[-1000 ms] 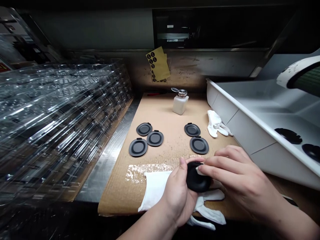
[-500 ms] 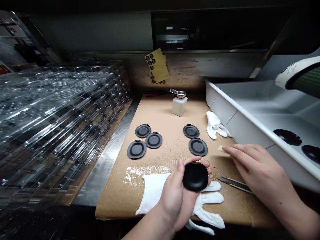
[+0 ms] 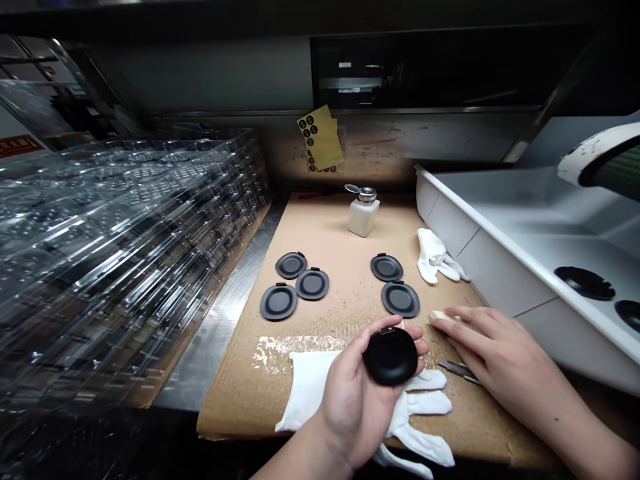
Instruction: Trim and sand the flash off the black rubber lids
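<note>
My left hand (image 3: 357,393) is closed around the edge of a glossy black rounded lid-like part (image 3: 391,357), its smooth face up on my palm and fingers. My right hand (image 3: 495,350) is low over the cardboard, fingertips on a small cream-coloured piece (image 3: 441,315); whether its underside touches the board is hidden. Beneath my right hand lies a craft knife (image 3: 457,369), partly covered. A white glove (image 3: 310,383) is spread under my left hand. Matching black parts lie beyond: two on the right, one of them this part (image 3: 401,299), and three on the left, including this part (image 3: 279,301).
A cardboard sheet (image 3: 240,387) covers the worktop. On it stand a pump bottle (image 3: 363,217) and a crumpled white glove (image 3: 434,257). Stacked clear plastic trays (image 3: 125,267) rise on the left. A white bin (image 3: 480,237) with black parts borders the right, near a white-rimmed object (image 3: 583,150).
My right hand has moved down and left with the cream piece, its fingers now flatter near the cardboard. The black part in my left hand has tilted slightly. The view has shifted a little.
</note>
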Available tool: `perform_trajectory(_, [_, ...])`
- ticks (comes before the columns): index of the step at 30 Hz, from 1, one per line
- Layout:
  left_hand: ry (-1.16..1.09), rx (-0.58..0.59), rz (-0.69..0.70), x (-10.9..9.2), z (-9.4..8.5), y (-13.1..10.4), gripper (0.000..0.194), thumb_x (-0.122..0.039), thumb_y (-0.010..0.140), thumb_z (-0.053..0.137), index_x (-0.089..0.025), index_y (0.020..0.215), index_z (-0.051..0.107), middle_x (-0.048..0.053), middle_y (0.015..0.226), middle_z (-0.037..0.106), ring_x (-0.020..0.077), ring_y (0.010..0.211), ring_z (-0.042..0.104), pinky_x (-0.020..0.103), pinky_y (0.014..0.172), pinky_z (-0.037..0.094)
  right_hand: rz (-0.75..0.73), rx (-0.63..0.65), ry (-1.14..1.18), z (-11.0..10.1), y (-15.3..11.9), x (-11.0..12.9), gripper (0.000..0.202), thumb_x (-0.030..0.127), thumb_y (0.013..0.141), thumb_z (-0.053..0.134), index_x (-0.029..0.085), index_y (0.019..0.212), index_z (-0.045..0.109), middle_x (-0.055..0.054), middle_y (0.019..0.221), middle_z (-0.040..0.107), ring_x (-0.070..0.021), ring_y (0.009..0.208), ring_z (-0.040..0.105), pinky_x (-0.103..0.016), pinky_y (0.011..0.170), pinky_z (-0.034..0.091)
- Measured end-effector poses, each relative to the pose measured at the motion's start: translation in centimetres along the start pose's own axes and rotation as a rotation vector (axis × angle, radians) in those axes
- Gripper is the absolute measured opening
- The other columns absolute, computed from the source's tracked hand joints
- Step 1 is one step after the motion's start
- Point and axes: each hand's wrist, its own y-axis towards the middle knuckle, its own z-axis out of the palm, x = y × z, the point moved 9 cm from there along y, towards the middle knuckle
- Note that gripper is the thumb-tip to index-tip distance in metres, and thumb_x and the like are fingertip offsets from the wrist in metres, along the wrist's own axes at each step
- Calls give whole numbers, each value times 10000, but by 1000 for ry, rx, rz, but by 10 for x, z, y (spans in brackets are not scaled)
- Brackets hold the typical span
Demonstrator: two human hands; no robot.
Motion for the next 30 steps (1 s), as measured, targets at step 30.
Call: perform_trajectory(30, [-31, -9, 25, -3, 2, -3, 282, -321, 839, 400, -152, 1055, 466, 144, 977, 602, 246, 910, 588, 380, 894, 338, 317, -136, 45, -14, -65, -2, 308, 468, 843, 414, 252, 1027, 533, 23, 987, 616, -138, 836, 598, -257, 726, 458])
